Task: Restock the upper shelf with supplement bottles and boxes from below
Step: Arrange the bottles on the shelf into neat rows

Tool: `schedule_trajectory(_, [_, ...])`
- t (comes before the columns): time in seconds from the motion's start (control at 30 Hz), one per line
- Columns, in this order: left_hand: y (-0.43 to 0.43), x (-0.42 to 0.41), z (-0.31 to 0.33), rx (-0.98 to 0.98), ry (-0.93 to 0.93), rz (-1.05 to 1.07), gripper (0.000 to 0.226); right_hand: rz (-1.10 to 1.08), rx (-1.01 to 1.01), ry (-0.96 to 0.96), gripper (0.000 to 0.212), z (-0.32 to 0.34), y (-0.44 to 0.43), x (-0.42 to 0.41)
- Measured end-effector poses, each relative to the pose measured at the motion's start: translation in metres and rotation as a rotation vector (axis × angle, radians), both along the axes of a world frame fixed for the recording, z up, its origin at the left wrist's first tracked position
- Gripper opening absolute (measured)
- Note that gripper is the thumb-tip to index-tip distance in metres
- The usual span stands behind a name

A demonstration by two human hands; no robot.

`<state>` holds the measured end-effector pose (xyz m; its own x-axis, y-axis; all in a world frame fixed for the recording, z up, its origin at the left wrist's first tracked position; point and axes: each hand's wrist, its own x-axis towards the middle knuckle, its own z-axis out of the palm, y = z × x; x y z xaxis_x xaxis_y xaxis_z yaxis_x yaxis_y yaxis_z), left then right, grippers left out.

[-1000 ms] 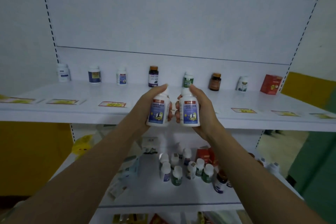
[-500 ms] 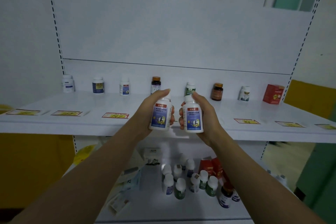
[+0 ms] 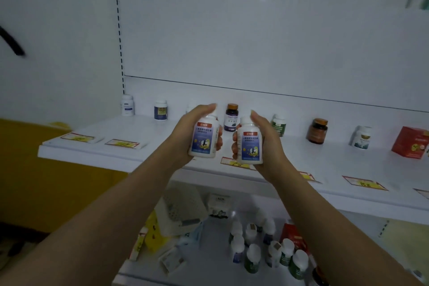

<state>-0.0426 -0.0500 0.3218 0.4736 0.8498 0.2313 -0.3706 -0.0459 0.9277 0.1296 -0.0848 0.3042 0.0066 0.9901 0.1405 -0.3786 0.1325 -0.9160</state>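
Head view, single frame.

- My left hand (image 3: 185, 132), centre of frame: fingers and thumb wrapped round the left bottle (image 3: 204, 138), a white one with a blue label and a red band. It is upright with the label facing me, and my thumb lies over the cap.
- My right hand (image 3: 271, 146), just right of centre: same wrap round the right bottle (image 3: 250, 144), which has a matching label. It is upright and sits slightly lower in frame than the other.
- The two bottles are near each other with a gap between them. Both are held over the front part of the upper shelf (image 3: 162, 141); I cannot tell whether either base touches it.
- Back row on the upper shelf, left to right: white bottle (image 3: 127, 105), blue-label bottle (image 3: 160, 110), amber-capped dark bottle (image 3: 231, 117), green-label bottle (image 3: 278, 125), brown bottle (image 3: 316, 131), a further white bottle (image 3: 361, 137), red box (image 3: 409, 142) at the right edge.
- Price tags (image 3: 122, 144) lie along the front edge of the shelf.
- Lower shelf (image 3: 209, 271), bottom of frame: a cluster of small bottles (image 3: 253, 260) at lower right and loose boxes (image 3: 218, 202) further left; their print is too blurred to read
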Motion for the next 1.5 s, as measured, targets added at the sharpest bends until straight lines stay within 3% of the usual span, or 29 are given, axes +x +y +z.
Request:
schedule_trajectory(0.27, [0.053, -0.035, 0.010, 0.034, 0.065, 0.054, 0.025, 0.030, 0.058, -0.100, 0.037, 0.016, 0.058, -0.038])
schedule_trajectory(0.43, [0.111, -0.050, 0.014, 0.077, 0.094, 0.009, 0.022, -0.108, 0.104, -0.198, 0.026, 0.021, 0.107, -0.059])
schedule_trajectory(0.63, [0.169, -0.061, 0.012, 0.097, 0.180, -0.044, 0.060, -0.227, 0.103, -0.262, 0.017, 0.026, 0.153, -0.082])
schedule_trajectory(0.77, [0.198, -0.057, 0.015, 0.088, 0.220, -0.016, 0.042, -0.291, 0.079, -0.351, 0.035, 0.030, 0.175, -0.081])
schedule_trajectory(0.97, [0.242, -0.048, 0.002, 0.218, 0.436, 0.082, 0.040, -0.371, -0.048, -0.606, 0.038, 0.026, 0.206, -0.066])
schedule_trajectory(1.13, [0.268, -0.040, -0.016, 0.205, 0.549, 0.174, 0.034, -0.434, -0.111, -0.743, 0.038, 0.017, 0.231, -0.049])
schedule_trajectory(1.5, [0.298, -0.010, -0.032, 0.262, 0.598, 0.301, 0.034, -0.444, -0.172, -0.801, 0.038, 0.000, 0.281, -0.029])
